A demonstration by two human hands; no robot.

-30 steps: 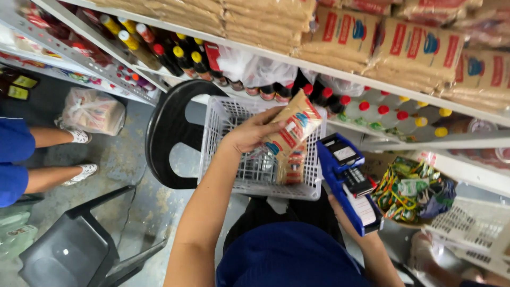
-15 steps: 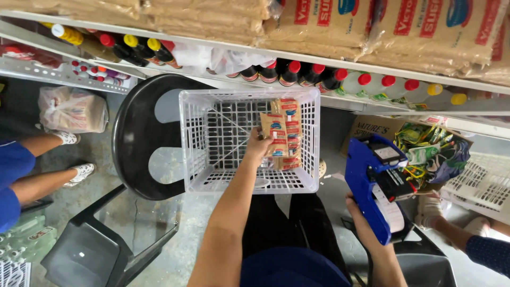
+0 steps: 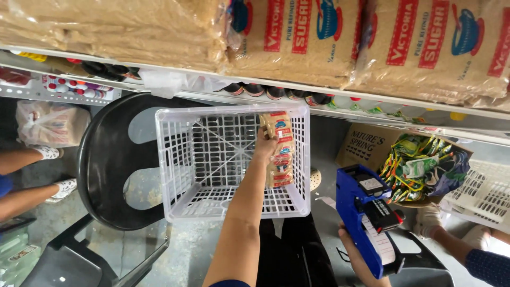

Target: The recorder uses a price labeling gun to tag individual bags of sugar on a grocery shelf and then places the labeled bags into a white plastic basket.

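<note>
Head view: looks straight down at a grey concrete floor between shop shelves.
Room: a white shelf edge carries tan sugar sacks above and dark bottles below.
Surface: a white plastic crate sits on a black chair.
Left hand: closed around a stack of biscuit packs, inside the crate by its right wall.
Packs: tan wrappers, red and blue panels, stacked in a column.
Right hand: wrapped round a blue price labeller, right of the crate.
Beside it: a cardboard box of green sachets.
</note>
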